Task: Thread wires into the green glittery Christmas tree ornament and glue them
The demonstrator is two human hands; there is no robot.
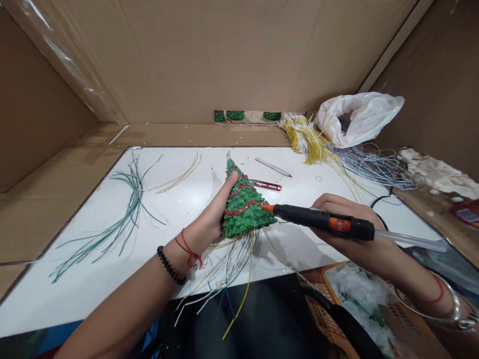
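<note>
A small green Christmas tree ornament (245,219) with red garlands is gripped by my left hand (221,199), thumb across its front. Yellow, white, blue and green wires (239,269) hang from its base over the table's front edge. My right hand (346,212) is closed around a black and orange hot glue gun (314,218), a clear glue stick jutting from its back. The orange nozzle meets the tree's right side, near the lower garland. Just behind the tree lie red thread snips (266,185) and a pointed pen-like tool (273,167).
Green wires (130,209) and a few yellow wires (183,174) lie on the white tabletop (90,294) at left. Yellow bundles (309,142), blue wires (374,164) and a white plastic bag (359,117) sit back right. Cardboard walls (224,60) enclose the table. An orange crate (325,319) stands below right.
</note>
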